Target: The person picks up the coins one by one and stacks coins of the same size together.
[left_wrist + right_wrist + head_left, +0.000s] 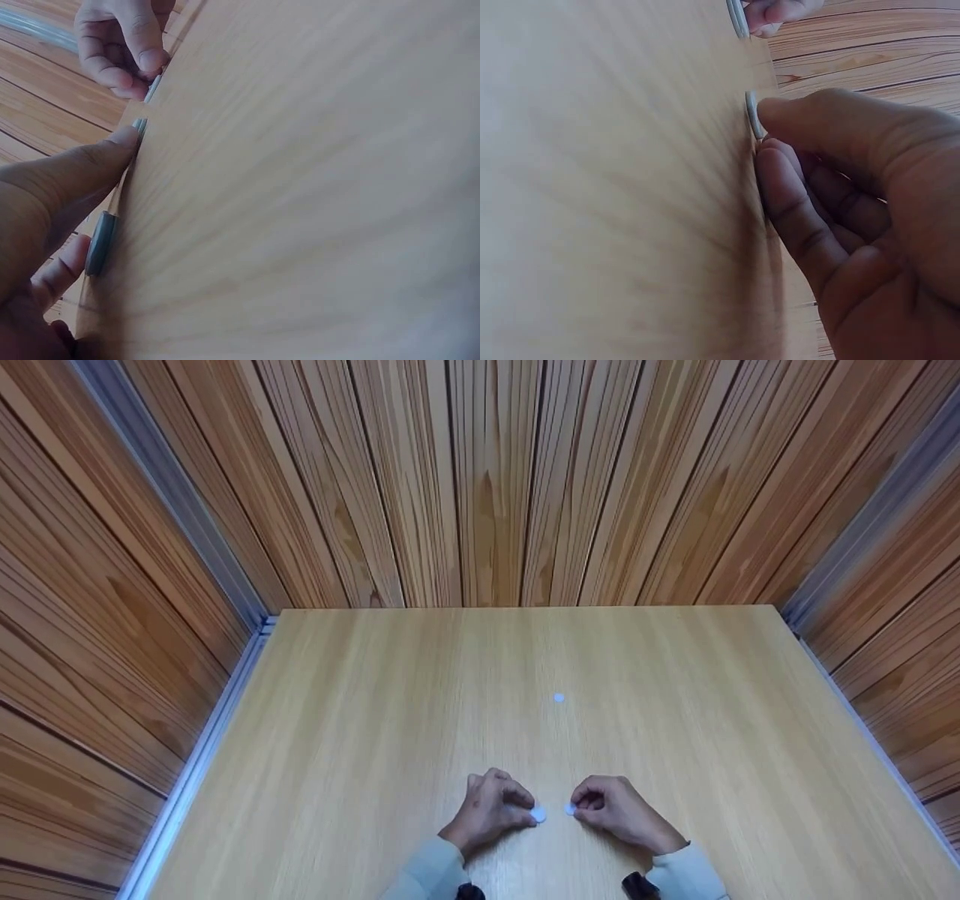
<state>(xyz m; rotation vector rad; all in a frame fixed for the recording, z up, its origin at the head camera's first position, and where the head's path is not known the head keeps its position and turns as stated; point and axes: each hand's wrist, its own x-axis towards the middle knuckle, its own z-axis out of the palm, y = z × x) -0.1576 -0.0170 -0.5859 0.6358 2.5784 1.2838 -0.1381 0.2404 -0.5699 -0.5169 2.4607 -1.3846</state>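
Low over the front middle of the table, my left hand (491,808) pinches a small white disc (538,814) at the tips of its thumb and index finger. Facing it a short way to the right, my right hand (621,814) pinches another small white disc (570,809), partly covered by its fingers. The two discs are close together but apart. In the left wrist view a darker-looking disc (101,244) shows beside another fingertip of my left hand; whether it is gripped, I cannot tell. Farther back, one white disc (559,697) lies flat, away from both hands.
A light wooden tabletop (360,697) lies under both hands. Wood-plank walls (491,487) close it in at the back and both sides. Metal rails (199,765) run along the table's side edges.
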